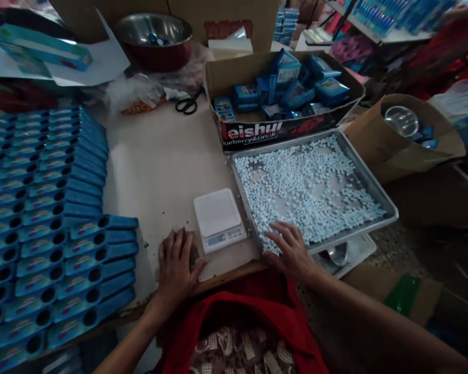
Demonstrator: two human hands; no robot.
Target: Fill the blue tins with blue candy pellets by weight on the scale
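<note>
My left hand (177, 259) lies flat on the table near its front edge, fingers spread and holding nothing. Just right of it sits a white digital scale (218, 213) with a bare platform; its display is too small to read. My right hand (290, 246) reaches over the near left corner of a metal tray (386, 215), fingers apart and touching or just above the contents. Small pale blue pellets (304, 182) cover much of the tray floor. Whether a pellet is under the fingertips I cannot tell.
Rows of blue boxes with round holes (58, 223) fill the left side. Behind the tray stands a carton (253, 137) of blue packets. Black scissors (186, 106), a steel bowl (154, 41) and plastic bags (132, 93) lie at the back. A cardboard bin (409, 150) is on the right.
</note>
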